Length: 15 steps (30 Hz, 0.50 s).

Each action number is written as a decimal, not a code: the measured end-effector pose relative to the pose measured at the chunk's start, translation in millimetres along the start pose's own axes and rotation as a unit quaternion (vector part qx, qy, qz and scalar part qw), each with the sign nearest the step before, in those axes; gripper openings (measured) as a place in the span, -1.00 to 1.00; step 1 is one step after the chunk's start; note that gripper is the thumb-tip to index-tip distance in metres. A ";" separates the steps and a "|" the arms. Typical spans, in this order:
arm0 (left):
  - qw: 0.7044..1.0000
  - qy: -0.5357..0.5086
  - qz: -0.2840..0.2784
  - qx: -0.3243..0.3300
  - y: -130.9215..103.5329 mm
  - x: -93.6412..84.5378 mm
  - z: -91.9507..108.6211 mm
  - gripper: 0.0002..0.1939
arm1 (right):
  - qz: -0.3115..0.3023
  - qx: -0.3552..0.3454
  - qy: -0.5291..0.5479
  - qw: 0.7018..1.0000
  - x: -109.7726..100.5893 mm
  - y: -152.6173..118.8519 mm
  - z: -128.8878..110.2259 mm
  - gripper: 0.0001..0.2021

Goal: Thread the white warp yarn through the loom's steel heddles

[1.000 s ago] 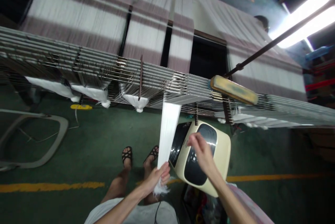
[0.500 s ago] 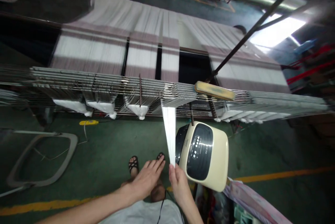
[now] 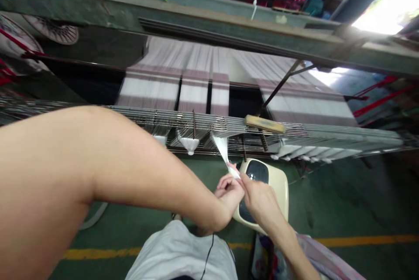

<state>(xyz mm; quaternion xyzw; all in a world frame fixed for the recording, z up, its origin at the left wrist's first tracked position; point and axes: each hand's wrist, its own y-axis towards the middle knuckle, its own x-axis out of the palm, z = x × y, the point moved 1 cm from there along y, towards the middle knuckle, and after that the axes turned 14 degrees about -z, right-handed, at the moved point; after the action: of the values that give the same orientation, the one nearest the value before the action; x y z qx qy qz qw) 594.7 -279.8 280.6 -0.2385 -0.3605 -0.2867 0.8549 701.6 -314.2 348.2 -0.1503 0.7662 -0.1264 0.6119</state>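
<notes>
A bundle of white warp threads (image 3: 221, 147) runs down from the loom's stacked heddle bars (image 3: 343, 134) and narrows toward both hands. My left hand (image 3: 231, 190) is curled round the lower part of the bundle, its thumb raised beside the threads. Pressed close against it, my right hand (image 3: 263, 201) is closed at the tail end of the same bundle. The exact fingertip grip is partly hidden where the hands overlap. To the left hangs another thread bundle (image 3: 190, 144), knotted at its tip. More knotted bundles (image 3: 314, 151) hang at the right.
A cream appliance (image 3: 278, 179) with a dark panel stands below the hands. A yellowish handle (image 3: 265, 124) lies on the bars. White and mauve warp sheets (image 3: 147, 92) stretch behind, under a green metal beam (image 3: 229, 27). A yellow line (image 3: 369, 240) crosses the floor.
My left hand has moved right, from open beside the bundle to closed on it. My right hand has shifted right and up, pulling the bundle aslant. The view has tilted up.
</notes>
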 end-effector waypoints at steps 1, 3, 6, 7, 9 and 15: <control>0.998 0.036 0.004 0.045 2.3 0.2 1.4 -0.84 | 0.000 -0.011 0.019 1.000 -0.1 1.8 4.2 -0.63; 0.982 0.167 -0.026 0.081 7.2 -4.8 1.1 -0.80 | 0.010 -0.022 0.083 0.996 7.2 11.0 16.3 -0.62; 0.917 0.377 -0.132 0.025 14.8 -22.0 2.0 -0.76 | 0.032 -0.038 0.222 0.974 35.5 38.3 37.0 -0.59; 0.889 0.429 -0.162 0.014 17.0 -29.0 4.9 -0.76 | 0.039 -0.041 0.263 0.963 48.1 49.5 42.4 -0.58; 0.851 0.491 -0.186 0.009 20.3 -44.1 13.1 -0.78 | 0.052 -0.034 0.315 0.947 74.0 70.9 48.9 -0.55; 0.890 0.444 -0.076 -0.075 8.1 -87.3 -0.2 -0.73 | 0.060 0.008 0.333 0.941 131.9 90.1 40.5 -0.48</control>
<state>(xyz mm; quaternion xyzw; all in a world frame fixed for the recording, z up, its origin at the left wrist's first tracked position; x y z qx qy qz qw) 549.8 -246.3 213.1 -0.1217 0.0618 -0.4533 0.8808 707.1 -282.3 186.6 -0.0488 0.9327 -0.1381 0.3294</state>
